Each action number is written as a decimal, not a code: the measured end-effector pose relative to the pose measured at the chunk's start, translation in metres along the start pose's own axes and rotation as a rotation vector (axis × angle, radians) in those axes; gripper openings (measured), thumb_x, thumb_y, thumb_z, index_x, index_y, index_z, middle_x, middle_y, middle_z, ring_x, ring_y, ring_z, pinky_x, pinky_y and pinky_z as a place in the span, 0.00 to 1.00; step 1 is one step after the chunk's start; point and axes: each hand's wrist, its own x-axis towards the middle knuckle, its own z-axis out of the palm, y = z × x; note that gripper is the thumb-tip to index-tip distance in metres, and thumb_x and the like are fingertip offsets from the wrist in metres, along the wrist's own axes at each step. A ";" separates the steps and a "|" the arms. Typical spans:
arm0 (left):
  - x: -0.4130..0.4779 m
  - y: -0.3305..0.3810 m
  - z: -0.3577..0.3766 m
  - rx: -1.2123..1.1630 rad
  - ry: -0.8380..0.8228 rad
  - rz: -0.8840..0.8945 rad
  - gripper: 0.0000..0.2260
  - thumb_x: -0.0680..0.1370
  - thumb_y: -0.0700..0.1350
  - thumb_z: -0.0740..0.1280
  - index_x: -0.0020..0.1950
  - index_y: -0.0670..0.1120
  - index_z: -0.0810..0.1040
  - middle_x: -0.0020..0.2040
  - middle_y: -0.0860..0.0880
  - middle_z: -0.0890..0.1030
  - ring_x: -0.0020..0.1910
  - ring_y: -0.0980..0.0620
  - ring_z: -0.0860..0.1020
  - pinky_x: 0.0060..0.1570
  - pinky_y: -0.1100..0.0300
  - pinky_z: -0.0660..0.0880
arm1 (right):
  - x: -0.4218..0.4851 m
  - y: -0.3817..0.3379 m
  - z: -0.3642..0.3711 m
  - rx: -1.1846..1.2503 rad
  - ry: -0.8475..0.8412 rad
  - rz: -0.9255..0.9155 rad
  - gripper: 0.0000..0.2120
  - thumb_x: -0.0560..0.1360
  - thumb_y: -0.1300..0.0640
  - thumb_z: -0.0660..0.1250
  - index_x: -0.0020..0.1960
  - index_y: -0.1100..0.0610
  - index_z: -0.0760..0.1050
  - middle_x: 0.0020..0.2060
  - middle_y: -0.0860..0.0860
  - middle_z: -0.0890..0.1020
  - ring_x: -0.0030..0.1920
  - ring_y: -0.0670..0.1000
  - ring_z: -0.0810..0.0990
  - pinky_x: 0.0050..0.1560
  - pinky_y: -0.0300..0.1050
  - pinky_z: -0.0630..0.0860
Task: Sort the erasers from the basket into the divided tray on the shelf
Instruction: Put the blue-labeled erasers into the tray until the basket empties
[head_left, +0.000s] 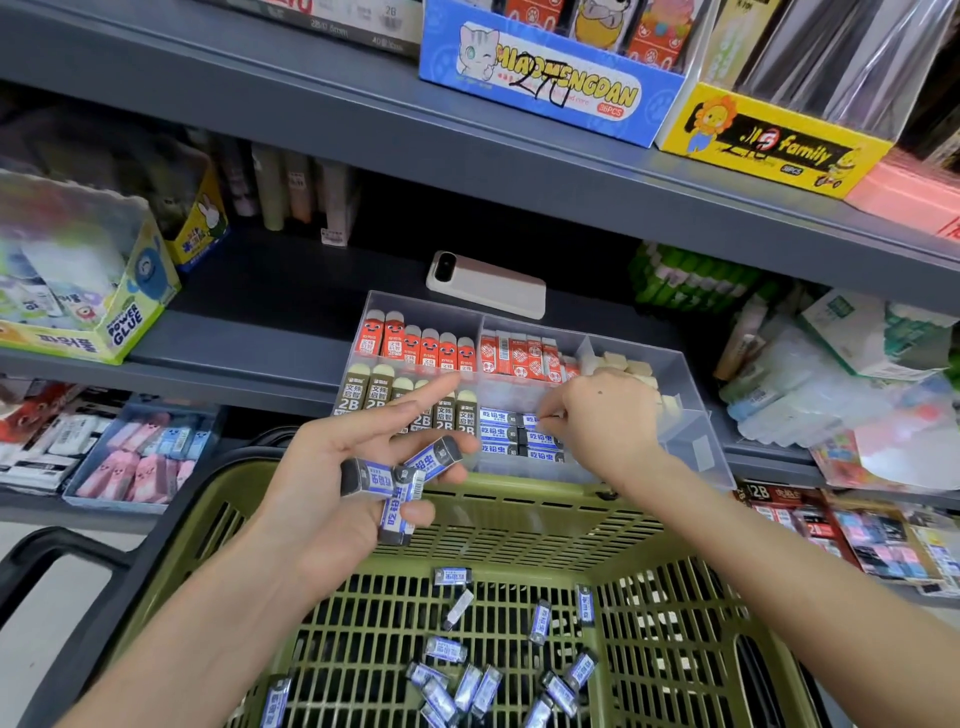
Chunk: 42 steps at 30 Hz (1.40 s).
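A clear divided tray (691, 384) stands on the grey shelf, its compartments filled with red, brown 2B, blue-sleeved and plain cream erasers. My right hand (602, 415) reaches into the front middle compartment and pinches a blue-sleeved eraser (535, 420) among the rows there. My left hand (353, 467) hovers over the green basket (519, 519), holding three blue-sleeved black erasers (397, 480) with the forefinger stretched out. Several more of these erasers (467, 680) lie loose on the basket floor.
A white phone (488, 283) lies on the shelf behind the tray. A Power Glue box (104, 317) stands at the left, wrapped packs at the right. Lower-shelf trays hold pink and white erasers (140, 467). Above, the upper shelf carries display boxes.
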 end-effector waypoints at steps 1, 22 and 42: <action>0.000 0.000 0.000 -0.003 0.005 0.002 0.18 0.69 0.47 0.65 0.57 0.48 0.83 0.51 0.35 0.82 0.39 0.48 0.78 0.25 0.62 0.66 | 0.001 0.000 -0.001 -0.008 -0.006 -0.026 0.08 0.72 0.55 0.62 0.39 0.50 0.79 0.41 0.56 0.81 0.36 0.51 0.70 0.28 0.39 0.54; -0.004 -0.004 0.024 -0.063 0.033 -0.077 0.20 0.70 0.48 0.64 0.61 0.45 0.80 0.54 0.33 0.81 0.37 0.43 0.79 0.23 0.63 0.67 | -0.044 0.014 -0.048 0.856 0.067 -0.325 0.12 0.72 0.45 0.68 0.54 0.46 0.81 0.48 0.43 0.81 0.52 0.48 0.74 0.56 0.43 0.64; 0.005 -0.017 0.053 0.248 0.049 -0.052 0.12 0.68 0.48 0.67 0.37 0.41 0.85 0.33 0.46 0.79 0.28 0.54 0.72 0.24 0.65 0.63 | -0.056 0.013 -0.059 1.539 -0.195 -0.119 0.13 0.71 0.74 0.65 0.46 0.57 0.73 0.37 0.53 0.79 0.34 0.48 0.77 0.39 0.39 0.74</action>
